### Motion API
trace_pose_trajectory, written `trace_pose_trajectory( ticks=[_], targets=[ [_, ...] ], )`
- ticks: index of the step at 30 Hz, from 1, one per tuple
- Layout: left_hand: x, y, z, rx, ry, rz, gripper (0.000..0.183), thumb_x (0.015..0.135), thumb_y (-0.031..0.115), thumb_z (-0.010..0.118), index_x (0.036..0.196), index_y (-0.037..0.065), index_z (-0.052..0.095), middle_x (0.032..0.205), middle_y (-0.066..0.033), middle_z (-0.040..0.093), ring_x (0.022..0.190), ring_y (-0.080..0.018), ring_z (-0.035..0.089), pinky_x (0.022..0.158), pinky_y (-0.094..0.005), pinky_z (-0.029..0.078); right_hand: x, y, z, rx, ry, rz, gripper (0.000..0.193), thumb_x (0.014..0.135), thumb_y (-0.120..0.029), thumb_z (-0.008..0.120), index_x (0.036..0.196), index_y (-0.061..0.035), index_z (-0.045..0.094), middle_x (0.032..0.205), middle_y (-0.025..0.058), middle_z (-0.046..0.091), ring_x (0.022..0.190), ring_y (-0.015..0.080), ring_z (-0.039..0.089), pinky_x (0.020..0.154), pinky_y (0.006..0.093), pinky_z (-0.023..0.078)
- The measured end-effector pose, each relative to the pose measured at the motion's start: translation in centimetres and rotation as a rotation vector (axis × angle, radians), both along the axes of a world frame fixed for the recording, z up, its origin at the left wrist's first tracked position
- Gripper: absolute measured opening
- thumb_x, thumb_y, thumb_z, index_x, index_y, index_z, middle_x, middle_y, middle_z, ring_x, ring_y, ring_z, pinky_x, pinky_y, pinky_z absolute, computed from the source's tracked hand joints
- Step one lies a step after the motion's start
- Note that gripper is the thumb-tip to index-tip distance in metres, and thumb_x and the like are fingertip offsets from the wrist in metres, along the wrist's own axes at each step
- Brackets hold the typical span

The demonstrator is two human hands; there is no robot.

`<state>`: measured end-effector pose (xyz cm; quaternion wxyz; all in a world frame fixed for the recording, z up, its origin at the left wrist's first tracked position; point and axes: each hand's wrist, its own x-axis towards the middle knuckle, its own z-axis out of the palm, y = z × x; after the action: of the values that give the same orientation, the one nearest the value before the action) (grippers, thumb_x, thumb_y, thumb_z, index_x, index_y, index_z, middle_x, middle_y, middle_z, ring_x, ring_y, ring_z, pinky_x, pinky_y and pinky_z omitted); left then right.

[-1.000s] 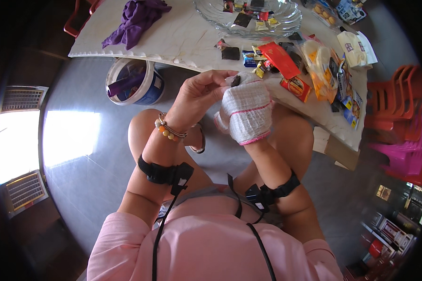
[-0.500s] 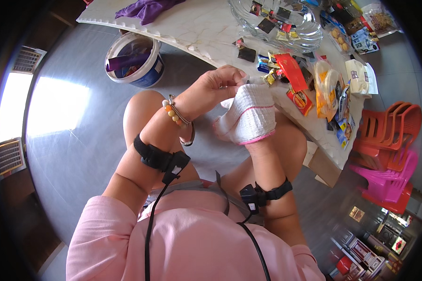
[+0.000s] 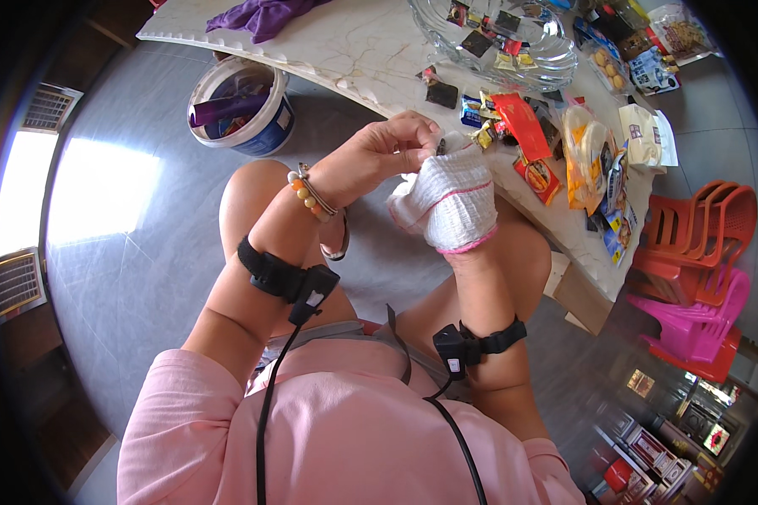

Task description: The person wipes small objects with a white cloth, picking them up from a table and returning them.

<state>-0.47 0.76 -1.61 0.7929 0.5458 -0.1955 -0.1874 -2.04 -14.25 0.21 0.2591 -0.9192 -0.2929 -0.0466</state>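
Observation:
My left hand (image 3: 390, 150) is closed in a pinch, thumb and fingers together, at the upper edge of a white cloth (image 3: 456, 202) with thin red lines and a pink hem. Something small, pale and partly dark shows by the fingertips, too small to make out. Over my right hand the cloth is draped down to the wrist, so its fingers are hidden. Both hands are held above my lap, just short of the table (image 3: 345, 50). Near them on the tabletop lie small wrapped snacks (image 3: 478, 109) and a red packet (image 3: 522, 126).
A clear glass bowl (image 3: 425, 34) holds several small packets. Snack bags (image 3: 583, 160) crowd the table's right side, and a purple cloth (image 3: 265, 18) lies at its far left. Left of the table stands a white-and-blue bucket (image 3: 271, 135). Stacked plastic chairs (image 3: 703, 236) are at the right.
My left hand has risen slightly. The cloth over my right hand has turned and shifted a little to the right, and its loose left side is drawn in.

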Motion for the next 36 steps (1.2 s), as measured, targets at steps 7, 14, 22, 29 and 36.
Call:
trace_pose_trajectory(
  ticks=[7,14,22,29,36],
  targets=[
    [0.3,0.0,0.1,0.076,-0.131,-0.023,0.005,0.082,0.003,0.053,0.086,0.004,0.055,0.109,-0.0032,0.044,0.1,-0.0113,0.043,0.087,-0.0253,0.034,0.2,0.2,-1.2,0.189,-0.07,-0.007,0.055,0.045,-0.03,0.073,0.091,-0.0061,0.054,0.087,0.0068,0.055,0.077,0.023,0.055,0.068,0.0329,0.043],
    [0.0,0.3,0.7,0.261,-0.308,0.005,0.004,0.081,0.001,0.053,0.082,0.004,0.054,0.111,-0.0061,0.046,0.102,-0.0136,0.042,0.084,-0.0263,0.034,0.6,-0.8,-3.4,0.114,0.032,0.023,0.031,0.06,-0.014,0.062,0.089,-0.0066,0.054,0.086,0.0092,0.056,0.083,0.0245,0.053,0.071,0.0339,0.043],
    [0.2,-0.1,0.3,0.197,-0.269,-0.028,0.011,0.08,-0.004,0.048,0.084,0.003,0.055,0.112,-0.008,0.047,0.103,-0.0146,0.044,0.086,-0.0274,0.036,0.1,-2.2,-7.3,0.956,0.762,-0.22,0.039,0.067,-0.031,0.062,0.094,-0.0053,0.049,0.09,0.0062,0.055,0.083,0.0176,0.054,0.069,0.0297,0.044],
    [0.0,0.0,1.1,0.363,-0.251,-0.055,0.008,0.08,-0.003,0.049,0.08,0.003,0.053,0.11,-0.0075,0.049,0.102,-0.015,0.046,0.087,-0.0264,0.036,-0.5,-2.2,-6.0,0.523,0.407,-0.143,0.034,0.066,-0.008,0.059,0.099,-0.0057,0.05,0.089,0.0057,0.056,0.081,0.0176,0.055,0.069,0.0287,0.046],
    [-0.1,0.3,0.3,0.241,-0.217,-0.066,0.006,0.082,-0.001,0.049,0.079,0.004,0.052,0.111,-0.0082,0.052,0.101,-0.0137,0.047,0.086,-0.0262,0.037,-0.7,-1.3,-4.0,1.244,0.961,-0.234,0.037,0.059,-0.007,0.064,0.093,-0.0037,0.052,0.083,0.0073,0.057,0.074,0.0178,0.056,0.065,0.0285,0.046]
  ],
)
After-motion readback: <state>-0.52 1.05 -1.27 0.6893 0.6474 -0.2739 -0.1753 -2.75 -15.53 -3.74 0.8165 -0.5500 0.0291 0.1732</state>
